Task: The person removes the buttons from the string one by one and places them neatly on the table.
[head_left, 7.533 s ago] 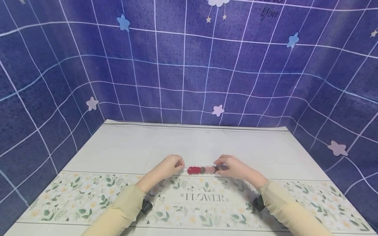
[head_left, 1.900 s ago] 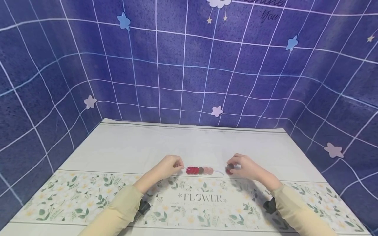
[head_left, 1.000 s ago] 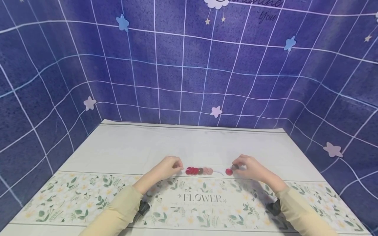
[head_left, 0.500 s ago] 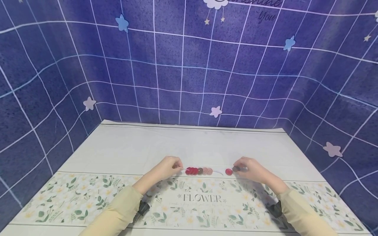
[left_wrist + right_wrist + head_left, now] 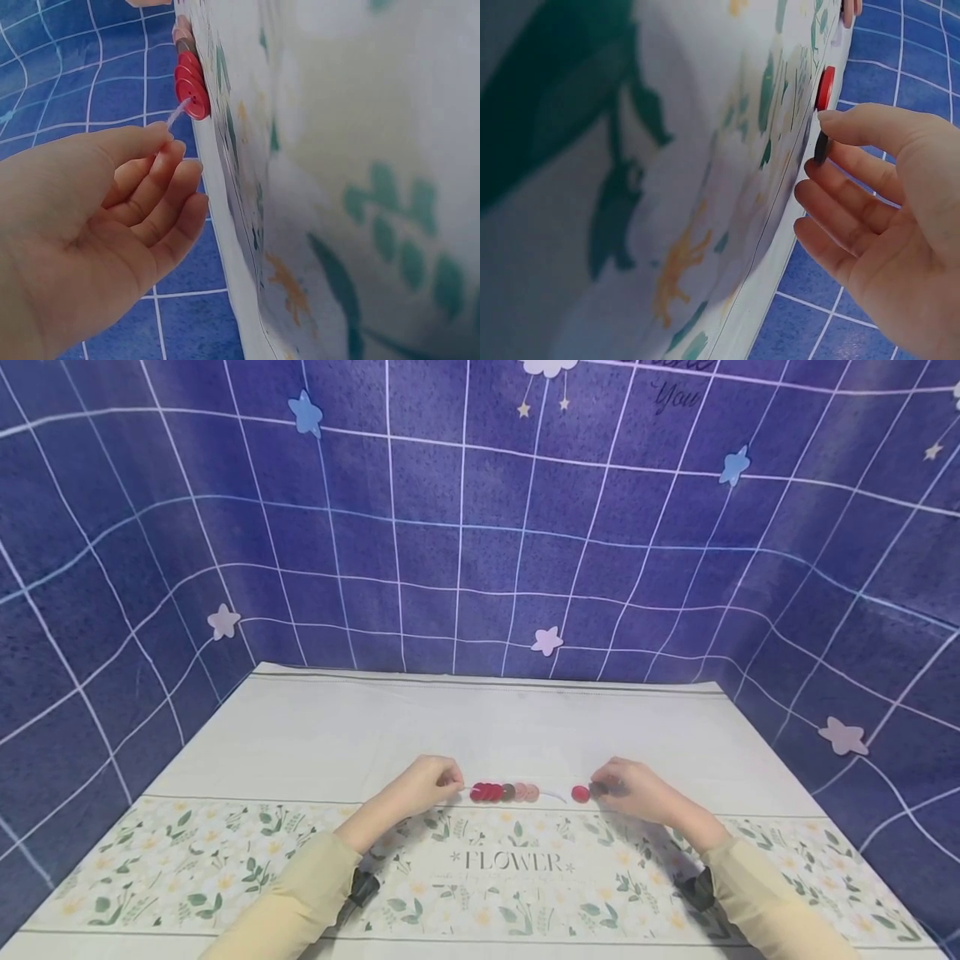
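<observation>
Right hand [image 5: 637, 793] now further right than earlier, two buttons drawn off string. Fingers pinch dark button [image 5: 820, 148]; red button [image 5: 580, 794] lies just beside. Left hand [image 5: 420, 789] pinches cord [image 5: 177, 115], anchoring strung row [image 5: 504, 792] on cloth [image 5: 375, 735].

White tablecloth [image 5: 480, 727] covers the table, flower-and-leaf band along the near side with "FLOWER" lettering [image 5: 517, 861] at 6 o'clock. Dark blue backdrop [image 5: 465, 527] with white grid lines wraps the far and side walls. Stars stuck on it: blue star [image 5: 303, 413] at 11 o'clock, blue star [image 5: 733, 465] at 1 o'clock, pale star [image 5: 547, 640] near center, pale star [image 5: 222, 622] at 9 o'clock, pale star [image 5: 843, 736] at 3 o'clock. White cloud [image 5: 553, 367] at 12 o'clock.
</observation>
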`<state>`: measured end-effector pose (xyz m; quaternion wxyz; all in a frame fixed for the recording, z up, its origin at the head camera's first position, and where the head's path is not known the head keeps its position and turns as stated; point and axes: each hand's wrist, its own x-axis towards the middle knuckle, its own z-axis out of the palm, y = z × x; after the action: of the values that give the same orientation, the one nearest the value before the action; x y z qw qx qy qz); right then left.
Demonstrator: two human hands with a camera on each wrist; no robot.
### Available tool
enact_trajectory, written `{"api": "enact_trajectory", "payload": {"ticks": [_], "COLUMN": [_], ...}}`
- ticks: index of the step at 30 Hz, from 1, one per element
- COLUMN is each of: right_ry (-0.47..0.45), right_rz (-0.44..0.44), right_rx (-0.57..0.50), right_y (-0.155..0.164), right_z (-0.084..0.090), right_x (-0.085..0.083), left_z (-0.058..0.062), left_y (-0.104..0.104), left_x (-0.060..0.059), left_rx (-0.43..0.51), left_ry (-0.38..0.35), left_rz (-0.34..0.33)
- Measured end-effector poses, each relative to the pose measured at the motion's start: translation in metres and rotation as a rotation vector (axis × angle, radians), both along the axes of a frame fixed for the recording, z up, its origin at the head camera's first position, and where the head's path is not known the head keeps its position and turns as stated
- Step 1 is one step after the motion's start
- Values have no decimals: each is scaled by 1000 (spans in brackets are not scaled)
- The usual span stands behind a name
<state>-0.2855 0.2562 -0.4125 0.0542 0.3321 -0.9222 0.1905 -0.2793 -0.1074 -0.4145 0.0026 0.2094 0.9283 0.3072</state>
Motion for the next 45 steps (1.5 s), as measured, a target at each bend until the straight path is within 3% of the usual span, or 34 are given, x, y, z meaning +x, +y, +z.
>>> {"api": "enact_trajectory", "payload": {"ticks": [45], "right_ry": [5], "right_rz": [26], "right_rx": [29], "right_y": [-4], "right_z": [-1], "right_x": [0], "left_z": [2], "left_y": [1], "left_x": [0], "left_rx": [8], "left_ry": [2], "left_rz": [-13]}}
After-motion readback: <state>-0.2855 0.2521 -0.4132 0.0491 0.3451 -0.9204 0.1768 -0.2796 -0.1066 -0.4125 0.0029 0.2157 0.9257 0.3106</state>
